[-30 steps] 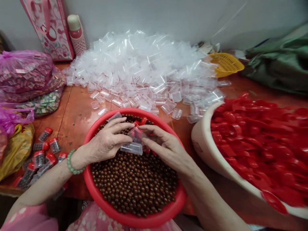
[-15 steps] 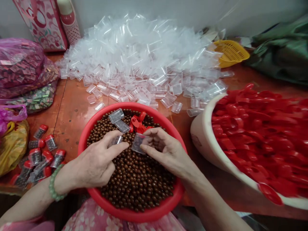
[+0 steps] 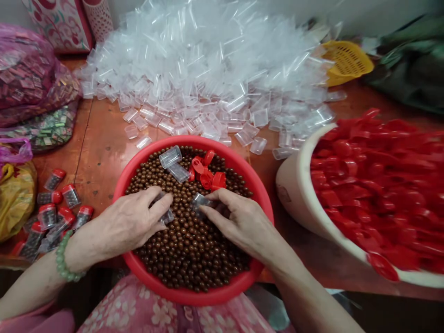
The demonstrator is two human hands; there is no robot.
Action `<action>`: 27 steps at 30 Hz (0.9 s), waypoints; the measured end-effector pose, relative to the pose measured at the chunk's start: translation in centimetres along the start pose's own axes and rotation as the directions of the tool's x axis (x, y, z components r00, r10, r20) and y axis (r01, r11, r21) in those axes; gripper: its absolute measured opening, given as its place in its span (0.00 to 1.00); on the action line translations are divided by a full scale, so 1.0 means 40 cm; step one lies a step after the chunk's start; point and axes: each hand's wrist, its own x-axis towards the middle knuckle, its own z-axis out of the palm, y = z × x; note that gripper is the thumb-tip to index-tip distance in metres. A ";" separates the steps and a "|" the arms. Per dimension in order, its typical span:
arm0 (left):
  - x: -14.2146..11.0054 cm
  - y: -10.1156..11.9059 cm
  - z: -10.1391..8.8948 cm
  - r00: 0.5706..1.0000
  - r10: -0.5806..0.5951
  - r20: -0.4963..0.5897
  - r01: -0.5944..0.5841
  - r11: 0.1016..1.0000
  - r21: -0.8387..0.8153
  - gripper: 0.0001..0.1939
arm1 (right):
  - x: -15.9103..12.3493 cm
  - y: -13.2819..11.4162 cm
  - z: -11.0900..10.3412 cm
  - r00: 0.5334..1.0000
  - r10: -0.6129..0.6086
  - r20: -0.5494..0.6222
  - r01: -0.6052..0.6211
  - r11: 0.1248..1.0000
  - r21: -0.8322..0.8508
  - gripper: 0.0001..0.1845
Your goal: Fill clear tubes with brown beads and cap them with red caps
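Note:
A red basin (image 3: pixel 122 185) full of small round brown balls (image 3: pixel 194 259) stands in front of me. My left hand (image 3: pixel 138 215), wearing a green bead bracelet (image 3: pixel 62 261), is closed round a clear plastic container (image 3: pixel 167 215) low over the balls at the basin's left. Opposite it, my right hand (image 3: pixel 231 215) pinches another clear container (image 3: pixel 200 201) between thumb and fingers; its far part is hidden by the hand. Two loose clear containers (image 3: pixel 170 157) lie on the balls toward the back. Beside them sit several red caps (image 3: pixel 205 176).
A heap of clear containers (image 3: pixel 208 69) spreads along the back of the table. At right stands a white tub (image 3: pixel 294 180) of red caps (image 3: pixel 378 194), with a yellow basket (image 3: pixel 347 62) behind. Filled red-capped containers (image 3: pixel 50 217) and plastic bags (image 3: pixel 27 78) are at left.
My hands have drawn apart, the left moving left and down with a container in it. The right hand's container has tipped lower toward the balls. The camera view has tilted down.

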 end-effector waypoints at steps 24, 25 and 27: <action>0.117 0.079 -0.038 0.942 0.172 0.289 -0.236 0.950 0.204 0.13 | 0.064 -0.063 -0.026 0.814 -0.276 0.511 0.514 0.753 -0.412 0.15; 0.116 0.071 -0.022 0.943 0.192 0.273 -0.239 0.959 0.152 0.13 | 0.069 -0.059 -0.026 0.814 -0.257 0.521 0.496 0.773 -0.395 0.15; 0.109 0.049 0.007 0.942 0.226 0.246 -0.234 0.972 0.000 0.13 | 0.075 -0.051 -0.025 0.809 -0.228 0.541 0.458 0.822 -0.339 0.15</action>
